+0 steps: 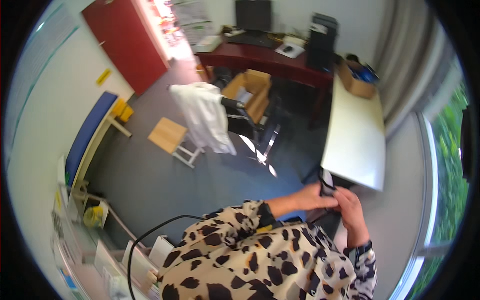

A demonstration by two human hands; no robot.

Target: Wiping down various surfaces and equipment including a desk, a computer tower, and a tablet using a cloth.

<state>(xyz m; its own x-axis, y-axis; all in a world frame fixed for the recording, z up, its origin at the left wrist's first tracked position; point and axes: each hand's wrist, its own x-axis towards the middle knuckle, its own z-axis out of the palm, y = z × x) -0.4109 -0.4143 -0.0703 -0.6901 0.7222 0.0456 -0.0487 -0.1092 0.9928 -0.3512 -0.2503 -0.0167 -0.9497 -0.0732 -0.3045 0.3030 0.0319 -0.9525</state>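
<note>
My left hand (316, 196) and my right hand (350, 204) meet in front of me at the right, fingers closed together. Between them they grip a small black-edged object (327, 181) with a pale, shiny middle. Its upper part sticks out above the fingers; the rest is covered, and I cannot make out its kind. A dark strip hangs below the hands. Just beyond the held object is the near end of a white-topped table (356, 145). Black-spotted cream sleeves cover both my forearms.
A dark red desk (240, 57) carries a monitor (253, 15) and a black computer tower (321, 40). Before it stand a chair draped with a white coat (202, 112), cardboard box (257, 92) and wooden stool (168, 135). A blue-padded bench (89, 135) lines the left wall; a black cable (137, 242) curves nearby.
</note>
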